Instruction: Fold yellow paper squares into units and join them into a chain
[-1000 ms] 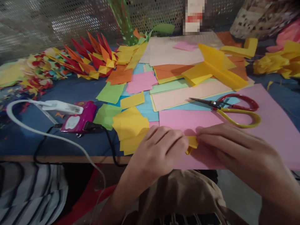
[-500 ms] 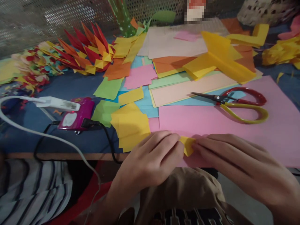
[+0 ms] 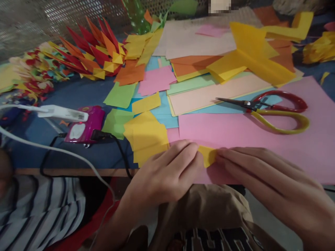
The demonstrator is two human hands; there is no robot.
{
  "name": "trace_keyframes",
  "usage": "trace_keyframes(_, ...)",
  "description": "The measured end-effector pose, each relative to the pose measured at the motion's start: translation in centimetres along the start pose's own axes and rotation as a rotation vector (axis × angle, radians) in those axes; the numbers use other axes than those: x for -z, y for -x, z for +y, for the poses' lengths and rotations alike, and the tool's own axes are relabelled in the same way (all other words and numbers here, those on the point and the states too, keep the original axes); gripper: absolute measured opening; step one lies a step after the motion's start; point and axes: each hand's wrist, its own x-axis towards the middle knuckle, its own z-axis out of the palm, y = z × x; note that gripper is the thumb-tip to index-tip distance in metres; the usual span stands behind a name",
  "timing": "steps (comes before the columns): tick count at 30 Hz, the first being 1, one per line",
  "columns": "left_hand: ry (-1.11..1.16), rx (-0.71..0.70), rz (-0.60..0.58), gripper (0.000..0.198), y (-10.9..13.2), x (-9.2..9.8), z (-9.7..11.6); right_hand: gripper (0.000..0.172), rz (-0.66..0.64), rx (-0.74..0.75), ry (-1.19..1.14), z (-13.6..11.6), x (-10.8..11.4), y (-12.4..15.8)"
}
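Note:
A small folded piece of yellow paper (image 3: 208, 156) is pinched between my two hands, just above a large pink sheet (image 3: 225, 130) at the table's front edge. My left hand (image 3: 172, 170) closes on its left end, the fingers bent together. At the right end, the fingertips of my right hand (image 3: 251, 167) press together on the paper. Scissors (image 3: 248, 104) with one red and one yellow handle lie on the pink sheet beyond my right hand, blades slightly apart. Left of my left hand rests a stack of yellow paper squares (image 3: 148, 139).
A magenta power adapter (image 3: 87, 123) with a white plug and cables sits at the left. Red, orange and yellow folded paper spikes (image 3: 96, 52) stand behind it. A large folded yellow paper (image 3: 251, 57) lies at the back right. A person's striped clothing (image 3: 44, 209) shows at lower left.
The view has shifted slightly, so the scissors and large folded yellow paper appear farther right. Both hands keep hold of the small yellow paper, with little change in their grip.

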Motion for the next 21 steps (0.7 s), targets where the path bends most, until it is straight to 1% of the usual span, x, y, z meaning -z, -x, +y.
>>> trace_keyframes(3,-0.004,-0.009,0.03,0.017,0.0,-0.2,0.1,0.046,-0.002,0.135,0.121,-0.1,0.3,-0.7)
trace_keyframes(6,-0.001,-0.005,0.016,0.017,0.1,-0.3,0.2,0.044,-0.008,0.149,0.142,-0.6,0.2,-0.8)
trace_keyframes(10,0.064,0.021,-0.01,0.021,0.7,-0.5,0.2,0.037,0.018,0.046,0.134,-2.0,-0.4,-0.5)
trace_keyframes(14,0.102,0.091,-0.013,0.025,1.4,-0.8,0.2,0.046,0.028,-0.041,0.098,-3.0,-0.6,-0.7)
trace_keyframes(16,0.143,0.164,0.009,0.026,1.7,-1.0,0.2,0.049,0.049,-0.1,0.048,-3.0,-0.5,-0.9)
trace_keyframes(18,0.2,0.235,0.05,0.029,1.8,-1.2,0.2,0.044,0.072,-0.162,-0.028,-2.8,-0.3,-1.2)
trace_keyframes(19,0.222,0.241,0.066,0.031,1.7,-1.2,0.2,0.04,0.082,-0.185,-0.053,-2.6,-0.2,-1.3)
trace_keyframes(21,0.264,0.21,0.084,0.032,1.4,-1.3,0.2,0.035,0.083,-0.207,-0.07,-2.1,-0.1,-1.5)
